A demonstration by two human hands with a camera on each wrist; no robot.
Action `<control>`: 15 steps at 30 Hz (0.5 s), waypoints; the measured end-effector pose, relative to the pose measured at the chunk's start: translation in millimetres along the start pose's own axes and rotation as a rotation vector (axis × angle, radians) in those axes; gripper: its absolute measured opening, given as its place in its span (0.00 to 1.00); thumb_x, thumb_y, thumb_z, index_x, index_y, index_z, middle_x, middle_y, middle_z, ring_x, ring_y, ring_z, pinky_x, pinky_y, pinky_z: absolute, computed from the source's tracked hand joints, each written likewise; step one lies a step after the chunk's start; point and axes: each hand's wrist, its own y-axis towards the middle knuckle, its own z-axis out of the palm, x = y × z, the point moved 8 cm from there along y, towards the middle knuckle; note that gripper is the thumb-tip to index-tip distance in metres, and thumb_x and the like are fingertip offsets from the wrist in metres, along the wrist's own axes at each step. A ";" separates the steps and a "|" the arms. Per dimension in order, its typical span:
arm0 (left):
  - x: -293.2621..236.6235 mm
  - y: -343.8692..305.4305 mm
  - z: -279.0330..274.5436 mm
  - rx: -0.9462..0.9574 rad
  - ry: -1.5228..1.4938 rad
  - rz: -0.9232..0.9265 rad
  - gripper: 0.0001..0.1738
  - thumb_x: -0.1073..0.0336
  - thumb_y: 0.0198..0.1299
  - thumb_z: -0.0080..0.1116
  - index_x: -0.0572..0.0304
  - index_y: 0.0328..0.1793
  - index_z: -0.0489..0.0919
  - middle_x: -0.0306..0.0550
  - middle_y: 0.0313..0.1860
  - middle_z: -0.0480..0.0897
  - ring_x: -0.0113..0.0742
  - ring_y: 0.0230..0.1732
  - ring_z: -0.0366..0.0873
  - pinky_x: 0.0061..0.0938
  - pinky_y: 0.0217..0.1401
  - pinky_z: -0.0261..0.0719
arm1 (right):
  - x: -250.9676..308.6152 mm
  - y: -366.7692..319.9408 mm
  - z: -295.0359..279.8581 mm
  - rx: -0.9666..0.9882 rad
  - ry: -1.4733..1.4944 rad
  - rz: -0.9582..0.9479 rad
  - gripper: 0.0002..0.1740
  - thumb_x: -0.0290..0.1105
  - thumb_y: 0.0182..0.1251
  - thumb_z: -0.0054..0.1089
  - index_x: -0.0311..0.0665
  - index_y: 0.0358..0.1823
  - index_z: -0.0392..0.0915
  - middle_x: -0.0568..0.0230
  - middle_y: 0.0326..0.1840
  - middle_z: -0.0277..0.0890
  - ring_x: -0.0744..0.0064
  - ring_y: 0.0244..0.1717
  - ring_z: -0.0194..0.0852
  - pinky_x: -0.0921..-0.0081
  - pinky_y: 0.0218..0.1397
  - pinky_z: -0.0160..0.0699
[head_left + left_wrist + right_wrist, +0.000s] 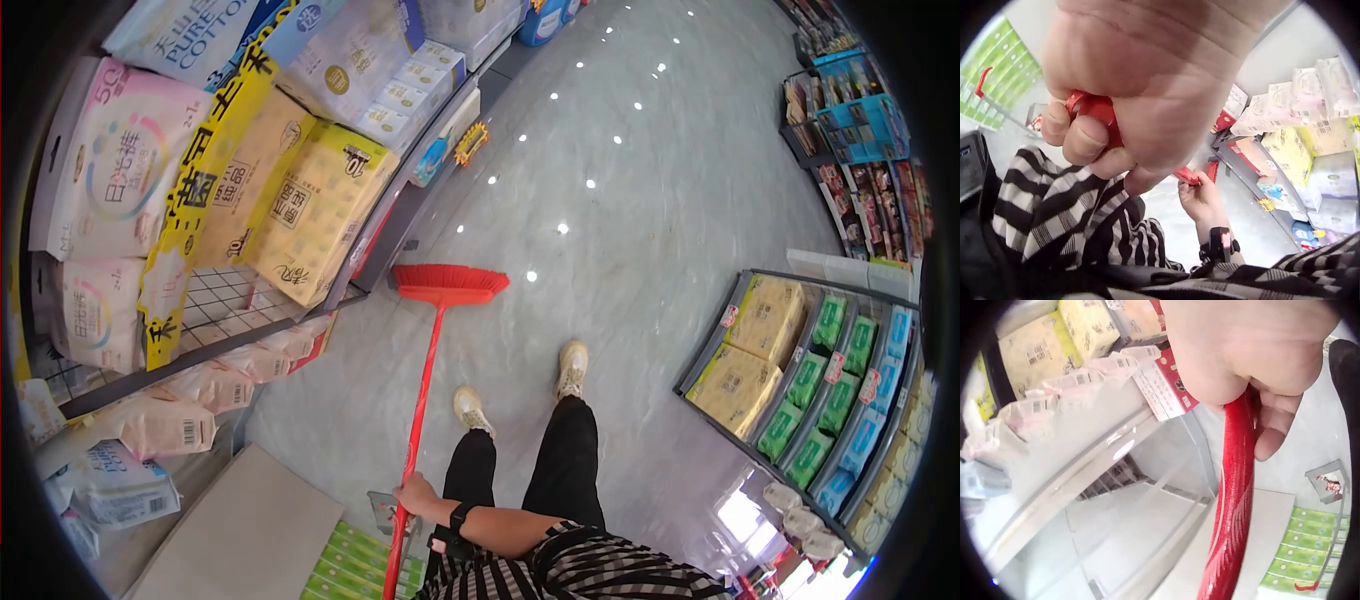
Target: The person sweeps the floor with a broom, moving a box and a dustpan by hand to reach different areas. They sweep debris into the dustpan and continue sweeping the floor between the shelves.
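A red broom [450, 285] has its bristle head on the grey floor, close to the lower edge of the left shelf. Its red handle [425, 385] slants down toward the person. My right hand [415, 495] grips the handle partway along; in the right wrist view the fingers of the right hand [1254, 362] wrap round the red handle [1235, 500]. Higher up, near the striped shirt, my left hand [1141, 87] curls its fingers round the handle's red end [1100, 115]. The left hand is outside the head view.
Shelves of packaged tissue [320, 215] stand on the left, with a grey board [235, 530] below. A pan with a thin pole [1327, 481] stands by green packs [1300, 550]. At right is a display rack [800, 390]. Both shoes [572, 368] are on the floor.
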 end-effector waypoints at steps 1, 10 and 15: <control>-2.8 -0.2 8.1 -0.001 -0.004 -0.022 0.17 0.54 0.60 0.51 0.60 0.26 0.72 0.36 0.13 0.65 0.28 0.14 0.63 0.27 0.16 0.62 | -2.0 3.1 -19.6 -0.098 0.002 0.046 0.26 0.39 0.56 0.53 0.18 0.41 0.60 0.33 0.30 0.73 0.38 0.36 0.76 0.53 0.39 0.76; -98.3 83.9 137.7 0.096 -0.356 -0.021 0.14 0.60 0.58 0.56 0.60 0.25 0.71 0.36 0.10 0.66 0.27 0.08 0.62 0.26 0.10 0.57 | 4.0 63.4 -238.9 -0.338 -0.034 -0.191 0.22 0.38 0.55 0.55 0.22 0.40 0.65 0.34 0.33 0.74 0.37 0.38 0.74 0.52 0.42 0.73; -232.8 117.7 157.8 -0.073 -0.008 0.219 0.17 0.56 0.55 0.58 0.64 0.27 0.74 0.40 0.12 0.71 0.30 0.13 0.68 0.29 0.16 0.65 | 43.7 65.8 -393.3 -0.641 -0.011 -0.167 0.18 0.36 0.55 0.54 0.24 0.35 0.70 0.36 0.31 0.74 0.39 0.37 0.75 0.53 0.40 0.73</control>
